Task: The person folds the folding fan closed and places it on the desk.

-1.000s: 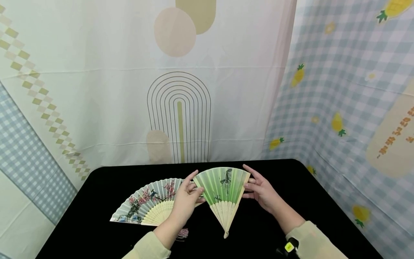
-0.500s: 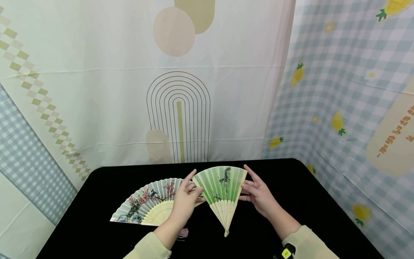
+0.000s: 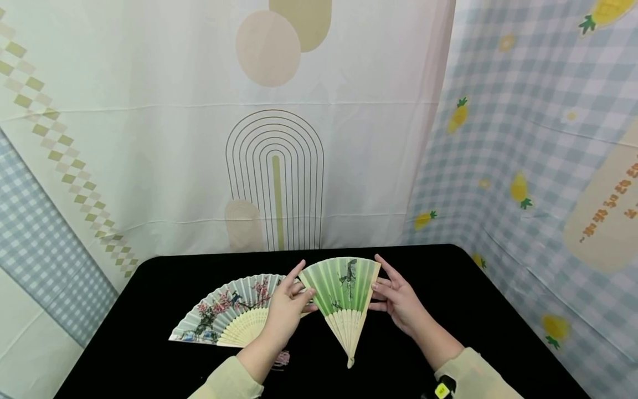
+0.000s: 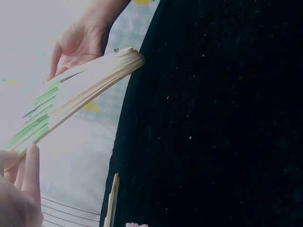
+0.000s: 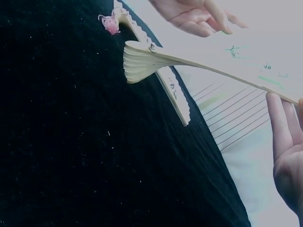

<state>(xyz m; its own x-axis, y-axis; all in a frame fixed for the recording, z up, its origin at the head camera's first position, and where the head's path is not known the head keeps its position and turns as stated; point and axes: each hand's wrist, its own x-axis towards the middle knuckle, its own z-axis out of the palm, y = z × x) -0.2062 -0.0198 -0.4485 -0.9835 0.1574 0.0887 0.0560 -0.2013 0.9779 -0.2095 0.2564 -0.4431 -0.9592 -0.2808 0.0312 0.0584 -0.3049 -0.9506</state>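
Observation:
A green folding fan [image 3: 344,288], partly spread with its pale ribs meeting at the bottom, is held up above the black table. My left hand [image 3: 285,310] pinches its left edge between thumb and fingers. On the other side my right hand [image 3: 401,305] grips the right outer rib by thumb and fingers. In the right wrist view the fan's ribs [image 5: 142,61] bunch at the pivot end, away from both hands. Behind my left hand a white folding fan [image 3: 219,310] with pink blossoms lies spread on the table, its right part hidden by that hand.
A pink tassel [image 3: 282,359] lies on the black table [image 3: 149,299] beside my left forearm. White patterned cloth [image 3: 164,166] hangs behind the table, and checked cloth with pineapples [image 3: 538,138] hangs at the right.
My right hand has come slightly inward to the left, and the green fan's right edge with it, so the fan is a little narrower. My left hand has stayed almost still.

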